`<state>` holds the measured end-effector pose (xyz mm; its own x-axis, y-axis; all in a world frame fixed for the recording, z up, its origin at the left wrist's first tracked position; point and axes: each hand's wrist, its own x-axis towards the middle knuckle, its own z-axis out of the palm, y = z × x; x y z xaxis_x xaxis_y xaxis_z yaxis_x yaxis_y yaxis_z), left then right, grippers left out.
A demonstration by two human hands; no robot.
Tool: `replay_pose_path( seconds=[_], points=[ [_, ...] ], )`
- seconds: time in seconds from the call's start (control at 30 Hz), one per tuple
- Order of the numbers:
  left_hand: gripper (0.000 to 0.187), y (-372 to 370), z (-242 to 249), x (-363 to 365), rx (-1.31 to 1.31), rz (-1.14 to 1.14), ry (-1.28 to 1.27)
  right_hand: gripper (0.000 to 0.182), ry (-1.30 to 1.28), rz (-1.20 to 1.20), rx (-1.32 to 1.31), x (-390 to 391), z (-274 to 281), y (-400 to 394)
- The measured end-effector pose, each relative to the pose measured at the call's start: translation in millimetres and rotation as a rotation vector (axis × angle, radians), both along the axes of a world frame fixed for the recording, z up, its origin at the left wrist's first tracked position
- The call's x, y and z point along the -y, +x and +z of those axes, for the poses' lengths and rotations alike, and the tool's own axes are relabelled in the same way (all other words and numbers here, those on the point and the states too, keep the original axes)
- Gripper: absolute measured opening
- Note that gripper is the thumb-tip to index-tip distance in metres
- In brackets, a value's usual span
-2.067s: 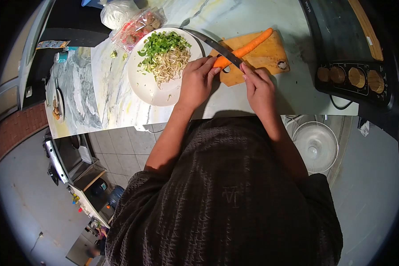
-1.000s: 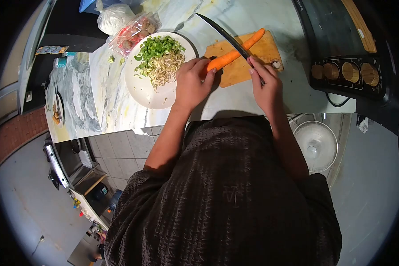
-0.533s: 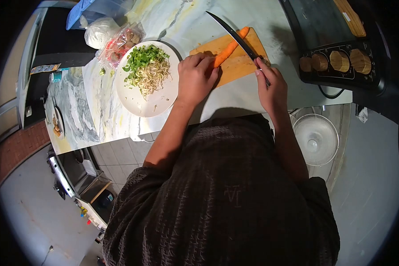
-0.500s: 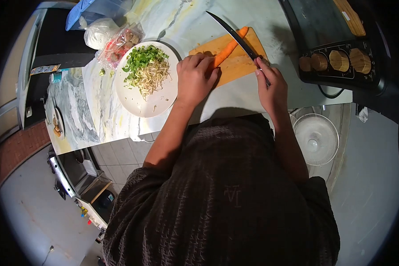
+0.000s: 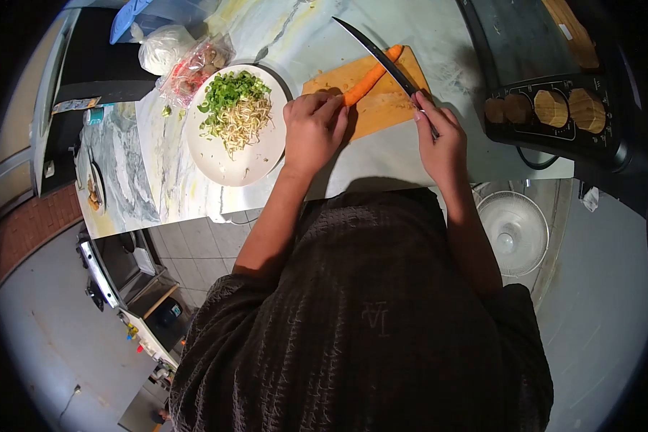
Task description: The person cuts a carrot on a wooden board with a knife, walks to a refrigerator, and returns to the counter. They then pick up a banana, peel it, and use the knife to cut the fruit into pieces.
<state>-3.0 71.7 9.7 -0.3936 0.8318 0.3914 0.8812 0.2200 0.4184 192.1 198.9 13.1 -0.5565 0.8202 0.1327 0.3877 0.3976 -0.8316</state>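
Carrot [image 5: 365, 85] under knife [image 5: 376, 52] — contact unclear.

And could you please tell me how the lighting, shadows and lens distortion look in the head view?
In the head view, the room bows toward black, rounded corners; the counter is shadowed beside the dark shirt; the plate is brightly lit; a thin glint edges the knife.

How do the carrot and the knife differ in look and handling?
The carrot is orange; the knife looks mostly dark. The carrot is rounded, while the knife has a thin blade curving to a pointed tip. The left hand holds the carrot, while the right hand holds the knife. Both are long and narrow.
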Motion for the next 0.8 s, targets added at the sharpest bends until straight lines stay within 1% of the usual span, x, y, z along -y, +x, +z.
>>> replay_pose_path(
  seconds=[0.07, 0.2, 0.3, 0.37, 0.5, 0.57, 0.7, 0.77, 0.8],
  points=[
    [0.018, -1, -3, 0, 0.048, -0.031, 0.025, 0.028, 0.065, 0.022, -0.072, -3, -4, 0],
    [0.016, -2, 0, 1, 0.046, -0.051, 0.026, 0.028, 0.034, 0.013, -0.082, -6, -3, -1],
    [0.014, -4, 1, -1, 0.067, -0.045, 0.031, 0.028, 0.061, 0.025, -0.071, -11, -6, 0],
    [0.013, -5, 1, -1, 0.136, -0.043, 0.032, 0.028, 0.109, 0.040, -0.078, -13, -9, 2],
    [0.013, -5, 4, -1, 0.150, -0.024, 0.030, 0.028, 0.050, 0.031, -0.074, -12, -2, 2],
    [0.010, -4, 2, -1, 0.190, 0.032, 0.030, 0.028, 0.026, 0.029, -0.068, -13, -4, 2],
    [0.009, 3, 9, -4, 0.130, 0.049, -0.008, 0.027, 0.084, 0.038, -0.062, -15, -7, 4],
    [0.010, 8, 11, -6, 0.027, 0.008, 0.035, 0.027, 0.126, 0.044, -0.067, -16, -8, 5],
    [0.010, 9, 14, -7, 0.026, 0.007, 0.035, 0.027, 0.126, 0.042, -0.068, -15, -6, 6]
  ],
)
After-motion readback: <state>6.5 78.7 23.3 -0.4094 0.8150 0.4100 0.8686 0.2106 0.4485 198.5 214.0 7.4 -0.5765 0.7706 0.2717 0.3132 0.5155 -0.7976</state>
